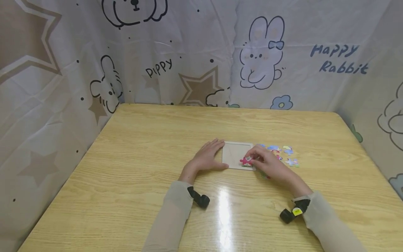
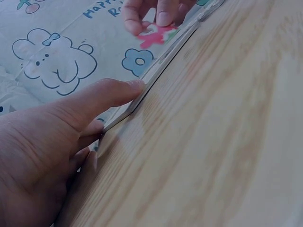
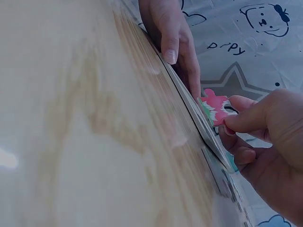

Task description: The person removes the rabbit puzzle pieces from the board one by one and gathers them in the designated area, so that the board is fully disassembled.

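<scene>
A pale square puzzle tray (image 1: 233, 157) lies on the table. My left hand (image 1: 208, 155) rests along its left side, with thumb and fingers spread; in the left wrist view the thumb (image 2: 120, 90) touches the tray's edge. Between the thumb and fingers of my right hand (image 1: 269, 164) I pinch a red, white and green jigsaw piece (image 3: 215, 105), held tilted over the tray's lower right part. Several loose jigsaw pieces (image 1: 288, 150) lie right of the tray, some of them hidden behind the right hand.
The wooden table (image 1: 141, 157) extends around the tray on all sides. A printed cloth (image 1: 195, 45) with cartoon animals hangs behind the table and along its sides. Each wrist wears a black strap with a small camera (image 1: 201, 201).
</scene>
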A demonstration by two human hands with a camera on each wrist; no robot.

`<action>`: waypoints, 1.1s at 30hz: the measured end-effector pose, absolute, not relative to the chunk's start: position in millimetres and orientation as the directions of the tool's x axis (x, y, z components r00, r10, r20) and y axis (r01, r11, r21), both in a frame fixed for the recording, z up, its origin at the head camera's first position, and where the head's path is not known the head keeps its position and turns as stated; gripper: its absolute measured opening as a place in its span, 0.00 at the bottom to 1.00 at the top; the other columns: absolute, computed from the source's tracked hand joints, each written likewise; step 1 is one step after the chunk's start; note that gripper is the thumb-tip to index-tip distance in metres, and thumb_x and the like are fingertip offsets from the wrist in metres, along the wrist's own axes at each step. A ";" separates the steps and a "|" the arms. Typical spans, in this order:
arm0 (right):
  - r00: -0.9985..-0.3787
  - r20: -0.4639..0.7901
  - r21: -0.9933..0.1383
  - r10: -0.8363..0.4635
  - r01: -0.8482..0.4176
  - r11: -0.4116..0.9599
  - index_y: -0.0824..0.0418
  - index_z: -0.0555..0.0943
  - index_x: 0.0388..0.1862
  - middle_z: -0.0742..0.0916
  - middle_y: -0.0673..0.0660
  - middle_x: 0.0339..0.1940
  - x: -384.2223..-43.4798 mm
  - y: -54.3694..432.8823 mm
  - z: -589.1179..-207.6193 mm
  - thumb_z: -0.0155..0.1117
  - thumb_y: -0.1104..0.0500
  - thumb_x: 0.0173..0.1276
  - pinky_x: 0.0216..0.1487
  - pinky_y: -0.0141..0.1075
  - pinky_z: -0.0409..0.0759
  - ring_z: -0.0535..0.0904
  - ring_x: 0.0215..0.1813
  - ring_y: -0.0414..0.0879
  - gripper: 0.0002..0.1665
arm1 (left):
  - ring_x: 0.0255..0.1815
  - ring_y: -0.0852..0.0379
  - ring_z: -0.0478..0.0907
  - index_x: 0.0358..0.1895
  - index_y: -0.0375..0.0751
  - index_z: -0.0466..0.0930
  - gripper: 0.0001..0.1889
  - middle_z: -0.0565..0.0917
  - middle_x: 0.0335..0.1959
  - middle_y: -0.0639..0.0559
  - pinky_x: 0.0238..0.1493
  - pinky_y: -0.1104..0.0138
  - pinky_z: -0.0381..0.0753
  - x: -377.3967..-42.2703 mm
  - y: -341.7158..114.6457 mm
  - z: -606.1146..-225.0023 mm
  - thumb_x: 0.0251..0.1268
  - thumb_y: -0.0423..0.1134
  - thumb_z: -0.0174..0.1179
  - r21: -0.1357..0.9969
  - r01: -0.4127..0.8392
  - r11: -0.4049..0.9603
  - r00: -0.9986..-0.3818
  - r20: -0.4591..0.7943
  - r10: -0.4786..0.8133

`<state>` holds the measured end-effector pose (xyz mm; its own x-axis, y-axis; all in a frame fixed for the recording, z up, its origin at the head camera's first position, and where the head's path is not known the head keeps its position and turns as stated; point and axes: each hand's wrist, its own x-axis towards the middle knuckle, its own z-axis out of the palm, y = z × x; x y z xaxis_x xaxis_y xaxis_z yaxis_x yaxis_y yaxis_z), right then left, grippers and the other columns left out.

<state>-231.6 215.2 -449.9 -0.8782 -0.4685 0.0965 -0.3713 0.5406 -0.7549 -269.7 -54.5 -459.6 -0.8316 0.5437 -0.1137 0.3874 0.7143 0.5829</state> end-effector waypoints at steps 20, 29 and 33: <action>-0.864 0.264 -0.678 -0.429 -0.482 0.555 0.58 0.81 0.45 0.81 0.53 0.42 -205.1 267.5 -451.9 0.60 0.71 0.67 0.42 0.20 0.75 0.73 0.41 0.32 0.12 | 0.83 0.54 0.42 0.78 0.49 0.53 0.50 0.52 0.81 0.54 0.84 0.59 0.40 -271.6 -53.6 -461.0 0.54 0.61 0.66 0.586 0.396 0.707 -0.832 -0.097 0.546; -0.867 0.284 -0.673 -0.409 -0.484 0.559 0.60 0.81 0.46 0.81 0.52 0.41 -194.1 285.6 -451.7 0.61 0.73 0.66 0.38 0.21 0.74 0.73 0.39 0.31 0.14 | 0.83 0.54 0.41 0.78 0.47 0.54 0.49 0.53 0.81 0.52 0.84 0.58 0.39 -270.2 -53.1 -459.2 0.54 0.60 0.66 0.594 0.394 0.702 -0.833 -0.092 0.545; -0.869 0.284 -0.669 -0.405 -0.482 0.566 0.60 0.81 0.46 0.81 0.52 0.41 -189.6 292.1 -451.2 0.61 0.73 0.65 0.39 0.20 0.74 0.73 0.39 0.30 0.14 | 0.83 0.52 0.43 0.77 0.46 0.55 0.49 0.54 0.81 0.49 0.84 0.58 0.40 -269.2 -52.1 -459.1 0.55 0.60 0.66 0.586 0.398 0.705 -0.836 -0.085 0.542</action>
<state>-189.6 292.1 -451.2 -0.8694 -0.4047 0.2836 -0.4817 0.5660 -0.6690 -269.2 -52.1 -459.1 -0.8359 0.5424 -0.0849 0.3982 0.7054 0.5864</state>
